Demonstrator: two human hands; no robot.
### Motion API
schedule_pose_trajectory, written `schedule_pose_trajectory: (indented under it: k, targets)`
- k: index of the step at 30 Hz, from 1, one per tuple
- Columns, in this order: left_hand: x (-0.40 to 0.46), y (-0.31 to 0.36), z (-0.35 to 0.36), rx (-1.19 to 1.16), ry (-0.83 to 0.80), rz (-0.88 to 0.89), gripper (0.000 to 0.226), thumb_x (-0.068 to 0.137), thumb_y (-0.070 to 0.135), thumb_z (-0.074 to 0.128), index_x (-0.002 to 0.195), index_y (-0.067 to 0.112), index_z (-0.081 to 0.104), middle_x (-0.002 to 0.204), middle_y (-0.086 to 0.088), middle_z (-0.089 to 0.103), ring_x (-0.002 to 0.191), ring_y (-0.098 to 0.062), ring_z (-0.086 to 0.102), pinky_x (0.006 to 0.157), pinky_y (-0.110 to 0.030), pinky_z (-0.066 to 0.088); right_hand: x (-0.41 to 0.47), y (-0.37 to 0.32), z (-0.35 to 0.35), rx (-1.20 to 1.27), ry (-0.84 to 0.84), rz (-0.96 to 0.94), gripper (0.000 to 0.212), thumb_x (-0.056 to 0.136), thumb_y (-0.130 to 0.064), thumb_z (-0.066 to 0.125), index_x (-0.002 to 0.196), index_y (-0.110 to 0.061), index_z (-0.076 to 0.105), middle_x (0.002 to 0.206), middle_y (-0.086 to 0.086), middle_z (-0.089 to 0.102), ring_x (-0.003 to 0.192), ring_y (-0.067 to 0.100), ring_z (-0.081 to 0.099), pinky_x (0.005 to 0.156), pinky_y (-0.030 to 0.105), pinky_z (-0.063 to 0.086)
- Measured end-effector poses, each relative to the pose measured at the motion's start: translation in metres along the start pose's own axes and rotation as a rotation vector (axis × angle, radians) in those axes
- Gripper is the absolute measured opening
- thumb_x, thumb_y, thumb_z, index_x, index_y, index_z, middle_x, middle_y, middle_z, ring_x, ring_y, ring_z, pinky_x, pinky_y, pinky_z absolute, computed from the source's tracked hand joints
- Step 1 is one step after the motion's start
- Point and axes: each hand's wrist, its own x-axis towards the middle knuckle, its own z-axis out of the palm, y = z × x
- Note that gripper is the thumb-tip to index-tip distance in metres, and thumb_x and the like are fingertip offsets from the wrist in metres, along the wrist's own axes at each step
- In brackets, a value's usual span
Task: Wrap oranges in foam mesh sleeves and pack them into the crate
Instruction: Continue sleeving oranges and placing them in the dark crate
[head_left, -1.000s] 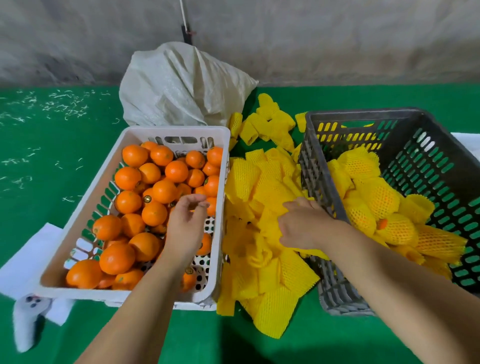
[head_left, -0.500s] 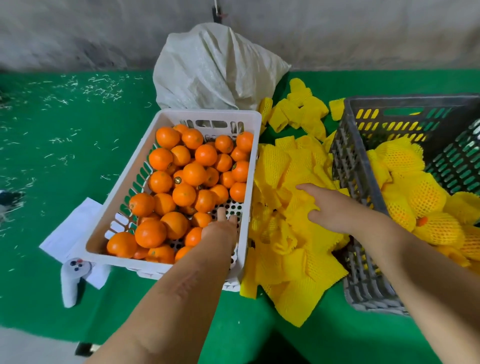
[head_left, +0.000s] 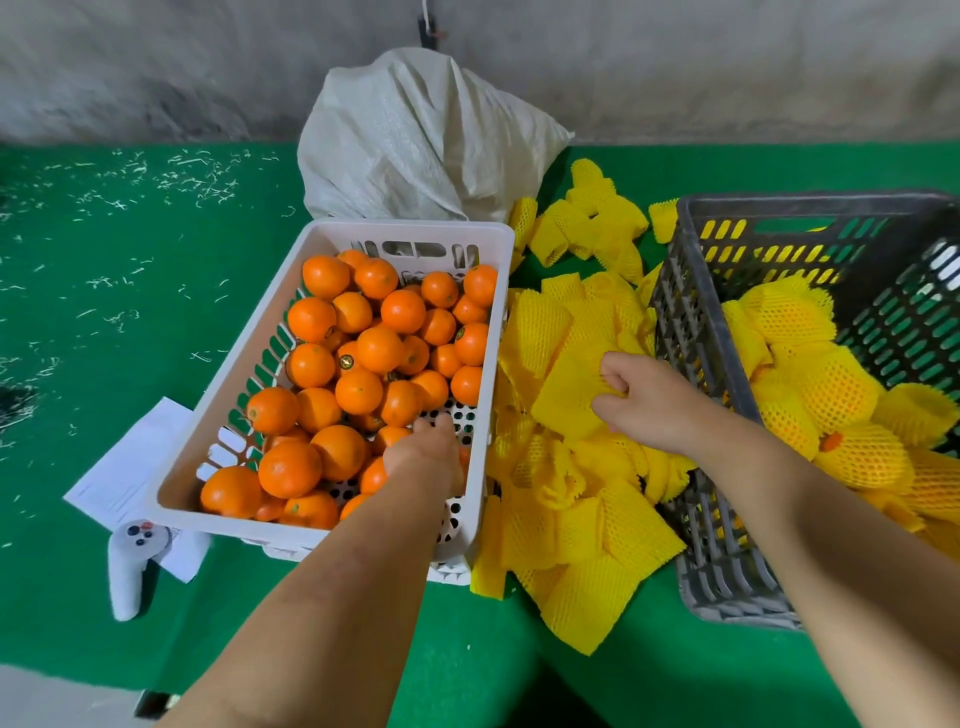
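The left hand (head_left: 423, 457) is sunk into the near right corner of the white basket (head_left: 332, 231), fingers curled down among the loose oranges (head_left: 358, 338); whether it has closed on one I cannot tell, since its own back hides the fingertips; the right hand (head_left: 644, 400) pinches the edge of a yellow foam mesh sleeve (head_left: 563, 400) at the top of the sleeve pile (head_left: 576, 499) lying on the green tabletop (head_left: 130, 312) between the basket and the grey crate (head_left: 691, 332), where wrapped oranges (head_left: 831, 384) already lie heaped. The fruit looks firm, smooth and fairly heavy for its size, best cupped round its middle; the sleeve is light, soft and springy, likely to snag its neighbours, so an open end is the place to take it. The pinched sleeve lies flattened, its long axis running roughly from the basket side toward the crate.
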Motion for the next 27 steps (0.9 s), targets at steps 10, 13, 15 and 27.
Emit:
schedule_pose_trajectory:
  k: [10, 13, 15, 27]
  targets:
    - [-0.075, 0.0, -0.048, -1.697, 0.341, 0.331, 0.057, 0.087, 0.07, 0.068, 0.132, 0.035, 0.06, 0.108, 0.001, 0.075, 0.088, -0.023, 0.075, 0.071, -0.033, 0.063, -0.009, -0.018, -0.008, 0.261, 0.03, 0.069, 0.028, 0.1, -0.007, 0.049, 0.097, -0.03, 0.066, 0.1, 0.006, 0.069, 0.074, 0.017, 0.075, 0.073, 0.051, 0.06]
    - [-0.09, 0.018, -0.042, -1.954, 0.109, 0.46, 0.062, 0.082, 0.067, 0.076, 0.136, 0.046, 0.054, 0.111, -0.009, 0.069, 0.072, -0.024, 0.066, 0.064, -0.037, 0.057, -0.022, -0.033, -0.007, 0.455, 0.059, 0.096, 0.024, 0.107, -0.026, 0.05, 0.105, -0.026, 0.074, 0.099, -0.005, 0.076, 0.078, 0.019, 0.076, 0.069, 0.036, 0.058]
    - [-0.095, 0.023, -0.031, -1.9, 0.113, 0.515, 0.069, 0.078, 0.065, 0.083, 0.137, 0.042, 0.057, 0.11, -0.007, 0.067, 0.073, -0.019, 0.064, 0.066, -0.032, 0.054, -0.035, -0.041, -0.002, 0.529, 0.193, 0.108, 0.028, 0.106, -0.032, 0.052, 0.098, -0.022, 0.076, 0.089, -0.01, 0.077, 0.069, 0.016, 0.072, 0.062, 0.028, 0.052]
    - [-0.119, 0.033, -0.022, -1.798, -0.01, 0.643, 0.058, 0.077, 0.037, 0.076, 0.133, 0.033, 0.064, 0.099, 0.0, 0.068, 0.07, -0.024, 0.06, 0.061, -0.033, 0.051, -0.062, -0.064, 0.057, 0.746, 0.534, 0.158, 0.007, 0.097, -0.015, 0.062, 0.092, -0.011, 0.066, 0.072, 0.0, 0.059, 0.062, 0.011, 0.049, 0.059, 0.032, 0.044]
